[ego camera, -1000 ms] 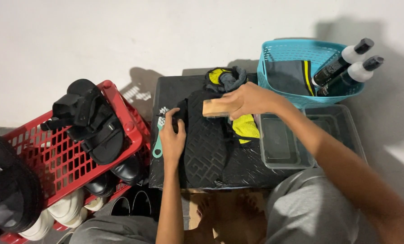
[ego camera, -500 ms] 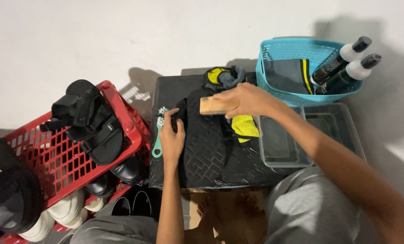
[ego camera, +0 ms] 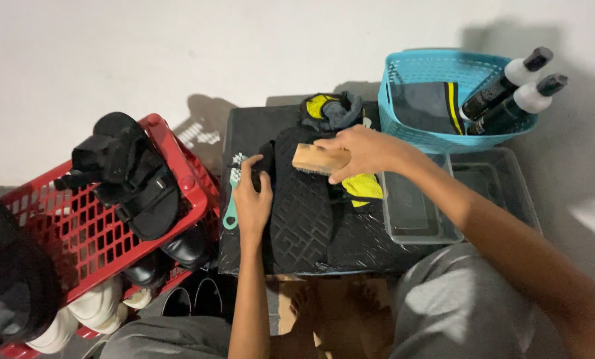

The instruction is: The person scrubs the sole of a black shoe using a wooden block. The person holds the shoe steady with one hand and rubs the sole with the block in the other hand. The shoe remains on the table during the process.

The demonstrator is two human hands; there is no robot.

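A black shoe lies sole-up on a black mat that covers a low stand. My left hand grips the shoe's left edge and pins it down. My right hand holds a wooden brush pressed against the upper part of the sole. A yellow and grey cloth lies under my right hand, beside the shoe. A teal brush rests on the mat just left of my left hand.
A red crate on the left holds a black sandal and other shoes. A blue basket at the back right carries two spray bottles. A clear tray sits right of the mat. My knees are below.
My right hand has slid the wooden brush leftward and slightly up along the sole. My left hand has stayed on the shoe.
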